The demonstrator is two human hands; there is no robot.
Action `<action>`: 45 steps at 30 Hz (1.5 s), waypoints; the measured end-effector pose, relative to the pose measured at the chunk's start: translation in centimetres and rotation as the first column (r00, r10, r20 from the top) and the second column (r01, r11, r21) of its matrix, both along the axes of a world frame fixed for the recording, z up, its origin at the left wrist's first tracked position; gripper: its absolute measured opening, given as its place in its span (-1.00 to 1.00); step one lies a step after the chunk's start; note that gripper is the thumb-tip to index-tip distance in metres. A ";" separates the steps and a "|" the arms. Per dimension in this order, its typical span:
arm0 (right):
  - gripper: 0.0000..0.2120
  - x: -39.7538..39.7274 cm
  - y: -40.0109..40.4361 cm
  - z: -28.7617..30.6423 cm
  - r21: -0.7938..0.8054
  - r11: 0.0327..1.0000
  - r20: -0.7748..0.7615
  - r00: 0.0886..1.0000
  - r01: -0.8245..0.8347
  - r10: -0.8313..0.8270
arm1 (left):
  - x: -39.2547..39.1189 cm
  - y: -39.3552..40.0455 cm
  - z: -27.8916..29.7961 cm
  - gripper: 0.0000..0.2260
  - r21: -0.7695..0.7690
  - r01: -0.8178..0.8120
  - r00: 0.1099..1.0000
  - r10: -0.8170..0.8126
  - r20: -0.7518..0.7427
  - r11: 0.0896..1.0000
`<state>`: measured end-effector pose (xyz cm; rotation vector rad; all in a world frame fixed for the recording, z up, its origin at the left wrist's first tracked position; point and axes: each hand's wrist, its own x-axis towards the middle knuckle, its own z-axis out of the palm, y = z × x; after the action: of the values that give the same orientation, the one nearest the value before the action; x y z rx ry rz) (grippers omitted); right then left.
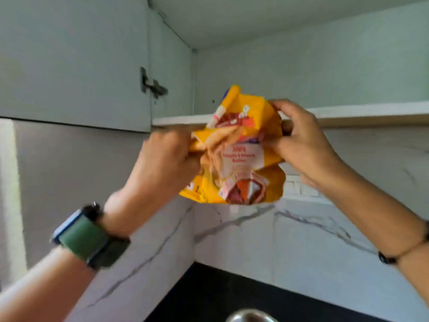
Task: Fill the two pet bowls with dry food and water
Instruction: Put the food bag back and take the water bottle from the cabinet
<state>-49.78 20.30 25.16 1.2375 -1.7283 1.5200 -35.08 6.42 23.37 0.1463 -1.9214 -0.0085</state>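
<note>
Open cupboard shelf (348, 111) behind yellow food bag (241, 154), both hands' grip.

Open cupboard (301, 66), marble wall (255, 240)

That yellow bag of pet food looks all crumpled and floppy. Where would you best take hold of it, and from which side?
Best by the crumpled upper part, one hand from each side, as it is held here. The yellow bag is soft and creased, folded over at the top, with its fuller bottom hanging below. The left hand grips the folded left edge and the right hand pinches the right top corner, which probably keeps the opening from tipping.
</note>
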 end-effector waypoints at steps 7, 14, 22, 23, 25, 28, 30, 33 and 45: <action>-0.53 -0.4 -6.8 12.0 -0.049 0.999 -0.071 0.997 0.003 -0.007 | 0.5 -3.3 11.1 -0.69 0.142 -0.209 0.978 0.208 0.018 0.968; -0.63 -4.5 -12.9 18.8 -0.091 0.984 -0.013 0.988 0.151 -0.153 | -5.8 -7.9 17.4 -0.80 0.000 -0.231 0.971 0.231 0.066 0.973; -0.78 -11.5 -21.4 17.5 -0.036 0.979 0.088 0.977 0.199 -0.195 | -14.2 -14.1 15.4 -0.79 -0.118 -0.338 0.912 0.356 0.205 0.934; -0.78 -12.0 -22.2 17.6 0.043 0.979 0.123 0.972 0.198 -0.202 | -14.9 -14.7 14.9 -0.78 -0.137 -0.382 0.893 0.403 0.199 0.914; -0.79 -11.8 -22.3 17.8 0.240 0.953 0.151 0.963 0.183 -0.223 | -15.6 -15.6 14.8 -0.77 -0.181 -0.445 0.861 0.474 0.182 0.877; -0.77 -10.9 -21.6 17.6 0.477 0.826 -0.044 0.947 0.300 -0.319 | -16.9 -16.9 15.7 -0.77 -0.229 -0.508 0.816 0.549 0.180 0.830; -0.86 -9.9 -21.4 16.8 0.546 0.764 -0.165 0.938 0.345 -0.306 | -17.8 -17.3 16.6 -0.76 -0.251 -0.524 0.796 0.573 0.196 0.814; -0.79 -9.1 -22.3 15.7 0.653 0.699 -0.216 0.956 0.293 -0.199 | -18.9 -17.7 17.3 -0.77 -0.271 -0.530 0.773 0.589 0.235 0.804; -0.62 -11.6 -24.9 15.3 0.708 0.550 -0.345 0.896 0.444 -0.278 | -22.2 -18.2 17.4 -0.82 -0.124 -0.421 0.787 0.430 0.442 0.899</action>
<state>-61.41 -4.63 40.46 1.2065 -2.4113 0.3350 -57.33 -11.78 40.75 0.6185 -2.3202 0.3823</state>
